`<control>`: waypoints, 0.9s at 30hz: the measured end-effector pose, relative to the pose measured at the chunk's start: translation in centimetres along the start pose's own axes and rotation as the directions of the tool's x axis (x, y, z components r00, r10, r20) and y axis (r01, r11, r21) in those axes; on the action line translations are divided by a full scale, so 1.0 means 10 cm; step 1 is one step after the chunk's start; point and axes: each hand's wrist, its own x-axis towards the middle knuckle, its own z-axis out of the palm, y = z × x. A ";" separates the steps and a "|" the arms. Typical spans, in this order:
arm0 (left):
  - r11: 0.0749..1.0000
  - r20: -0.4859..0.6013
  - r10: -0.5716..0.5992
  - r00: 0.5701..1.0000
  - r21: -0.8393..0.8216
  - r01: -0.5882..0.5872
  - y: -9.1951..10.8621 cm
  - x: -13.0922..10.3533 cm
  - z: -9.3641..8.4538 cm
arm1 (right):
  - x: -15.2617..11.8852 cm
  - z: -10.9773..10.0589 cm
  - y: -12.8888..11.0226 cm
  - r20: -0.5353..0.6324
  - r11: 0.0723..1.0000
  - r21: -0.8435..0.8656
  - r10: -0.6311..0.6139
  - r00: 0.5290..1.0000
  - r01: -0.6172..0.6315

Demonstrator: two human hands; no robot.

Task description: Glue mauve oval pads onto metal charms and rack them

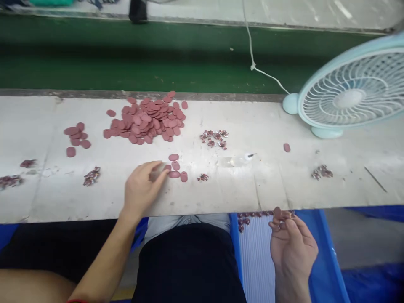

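In the head view, the left hand [143, 185] was low over the long white-covered counter [227, 193], thumb and fingertips at a flat, dark-red oval disc [168, 167]. The left grip was nearly together around that disc; whether it was clamped on it or only touching could not be told. Just beyond the fingertips, to their right, lay a loose group of matching dark-red oval discs [175, 166], some touching one another.

The right hand [293, 244] was at the counter's near edge, palm turned up, over a blue plastic tray [331, 256] with a white ribbed lining [257, 261]. Its grip was clamped, thumb against fingers, on a small dark-red rounded piece [277, 212]. Small dark-red pieces [244, 221] sat in the tray along its far end.

Farther back on the counter spread a large heap of dark-red oval discs [148, 120], with a smaller cluster of the same discs [75, 136] to its left. Small shiny brown-and-silver pieces [214, 138] lay right of the heap. Near them a small clear bottle with a dark tip [241, 160] lay on its side. At the right stood a pale-blue round fan [350, 99], and nearer the front lay a thin dark stick [375, 179].
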 end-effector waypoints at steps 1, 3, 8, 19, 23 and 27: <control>0.999 0.033 -0.023 0.999 0.024 0.023 -0.01 0.04 0.01 | 0.06 -0.15 0.07 -0.056 1.000 -0.021 -0.020 0.998 0.019; 0.997 0.071 -0.059 0.996 0.044 0.056 0.00 0.09 0.03 | 0.13 -0.45 0.27 -0.140 0.995 -0.100 -0.041 0.989 0.027; 0.990 0.085 -0.112 0.990 0.096 0.104 0.00 0.14 -0.01 | 0.18 -0.99 0.98 -0.133 0.908 -0.404 0.061 0.989 -0.110; 0.975 0.101 -0.209 0.973 0.097 0.199 0.02 0.16 -0.04 | 0.28 -1.18 1.73 0.077 0.571 -0.821 0.121 0.990 -0.006; 0.964 0.136 -0.267 0.954 0.027 0.266 -0.01 0.22 -0.07 | 0.29 -1.21 1.81 0.120 0.523 -0.850 0.088 0.989 0.057; 0.956 0.141 -0.285 0.948 -0.026 0.291 0.00 0.23 -0.08 | 0.29 -1.23 1.86 0.157 0.487 -0.866 0.058 0.986 0.110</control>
